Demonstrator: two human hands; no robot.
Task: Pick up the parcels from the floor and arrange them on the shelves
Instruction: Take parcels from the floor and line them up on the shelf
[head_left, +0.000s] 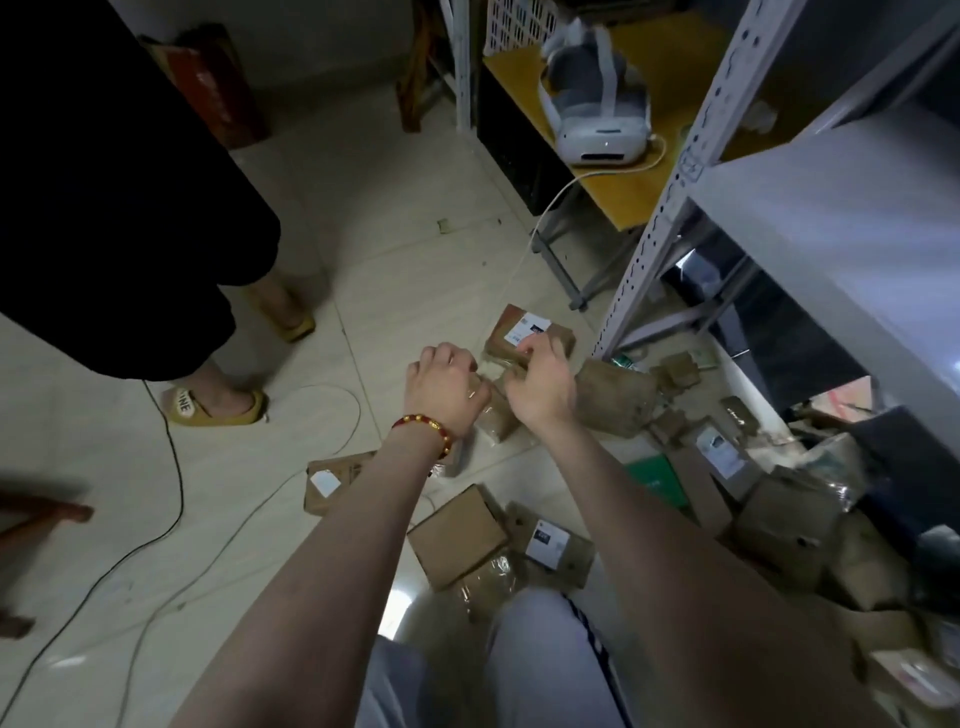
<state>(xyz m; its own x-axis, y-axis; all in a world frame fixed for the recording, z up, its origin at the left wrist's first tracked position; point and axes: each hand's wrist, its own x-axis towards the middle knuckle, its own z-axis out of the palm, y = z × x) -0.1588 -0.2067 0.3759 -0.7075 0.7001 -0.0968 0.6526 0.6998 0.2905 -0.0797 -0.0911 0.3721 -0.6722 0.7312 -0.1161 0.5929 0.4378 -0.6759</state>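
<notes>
As I watch through the head camera, a bystander in black clothing and yellow slippers (213, 408) stands at the left of the frame. A black cable (179, 470) trails over the tiled floor (363, 234) beside them.

Lower centre: a flat parcel (337, 478) with a white label, then a plain cardboard box (457, 535), with a second labelled box (553, 545) just beside it.

Centre: left hand (447, 387), bead bracelet (423, 428) on the wrist, fingers curled down around a taped parcel (493, 418) that lies on the floor. Right hand (540, 389) is just beside it, fingertips pinching the near edge of a labelled parcel (530, 330) just beyond the taped one. I cannot tell whether either parcel is lifted off the tiles.

A brown padded bag (618, 400) lies just right of the right hand.

Further right: a pile of parcels (784, 512) on the floor at the foot of the grey metal shelving (857, 234).

Upper centre: a white headset (597, 124) on a yellow table (623, 202).
</notes>
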